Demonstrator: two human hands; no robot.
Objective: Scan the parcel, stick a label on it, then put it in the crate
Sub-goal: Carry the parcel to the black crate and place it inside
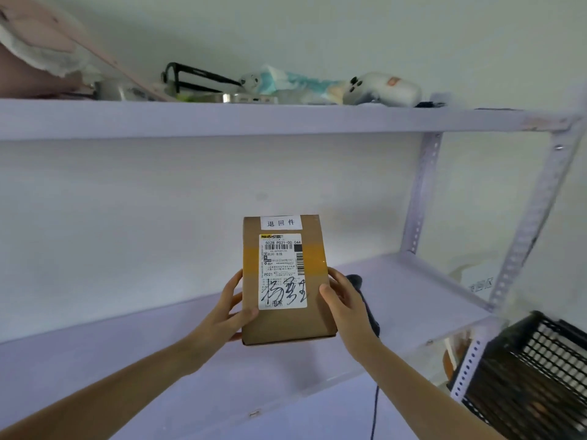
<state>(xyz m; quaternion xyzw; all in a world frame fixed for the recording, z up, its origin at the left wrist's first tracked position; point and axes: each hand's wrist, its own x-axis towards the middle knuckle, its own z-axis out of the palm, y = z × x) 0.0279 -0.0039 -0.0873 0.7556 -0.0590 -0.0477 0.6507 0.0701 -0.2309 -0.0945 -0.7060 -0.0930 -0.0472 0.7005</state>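
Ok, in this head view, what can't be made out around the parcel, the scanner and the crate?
- Scanner: mostly hidden behind the right hand.
- Crate: cut off by the right edge; contents unclear through the mesh.
- Parcel: the shipping label's small print is too small to read.
- Top shelf items: blurred.

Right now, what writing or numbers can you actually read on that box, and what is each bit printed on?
"退回件": small white sticker at the top of the parcel.
"502B P021-00 044": top of the shipping label.
"P021": left side of that label.
"淘宝": its bottom edge.
Black handwritten scrawl across the label: not legible.
Barcodes and fine print: too small to read.
Wall sign at right: blurred.
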